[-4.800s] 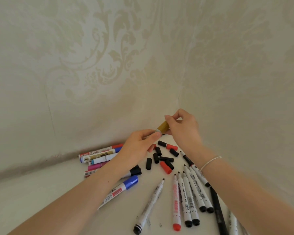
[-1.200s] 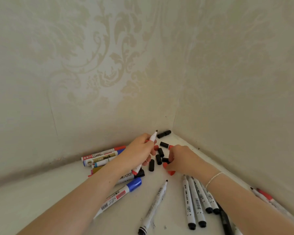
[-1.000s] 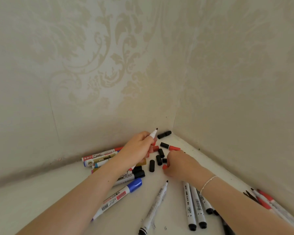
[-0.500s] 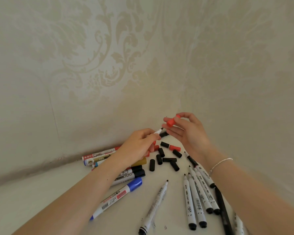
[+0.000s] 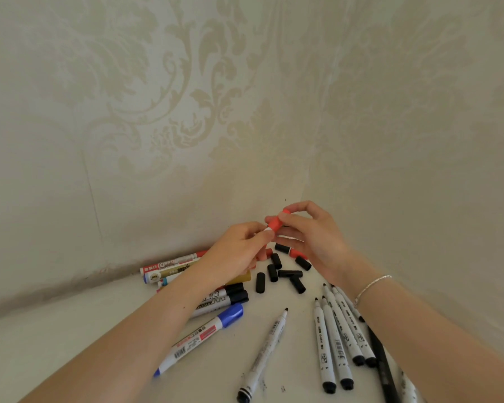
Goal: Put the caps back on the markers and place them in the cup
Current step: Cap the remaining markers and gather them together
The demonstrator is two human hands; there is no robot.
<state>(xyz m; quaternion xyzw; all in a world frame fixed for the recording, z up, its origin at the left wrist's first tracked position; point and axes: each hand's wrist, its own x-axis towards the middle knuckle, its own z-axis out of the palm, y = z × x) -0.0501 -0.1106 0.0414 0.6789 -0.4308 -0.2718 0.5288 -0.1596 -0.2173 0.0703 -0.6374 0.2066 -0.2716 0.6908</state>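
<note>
White worktop is seen nearest, with uncapped white markers laid side by side at the lower right and one lone uncapped marker angled just left of them. A blue-capped marker is lying beside the left forearm, and a heap of capped markers is piled further back against the patterned wall, partly hidden by that arm. Loose black caps are scattered between the two wrists, plus a red one or two, kinda hard to count. Above those, a red cap is pinched in the curled fingers of the right hand, and it's being met by a white marker tip gripped in the closed fingers of the left hand; most of that marker is hidden by the hand. A thin bracelet is worn on the right wrist. No cup can be made out.
</note>
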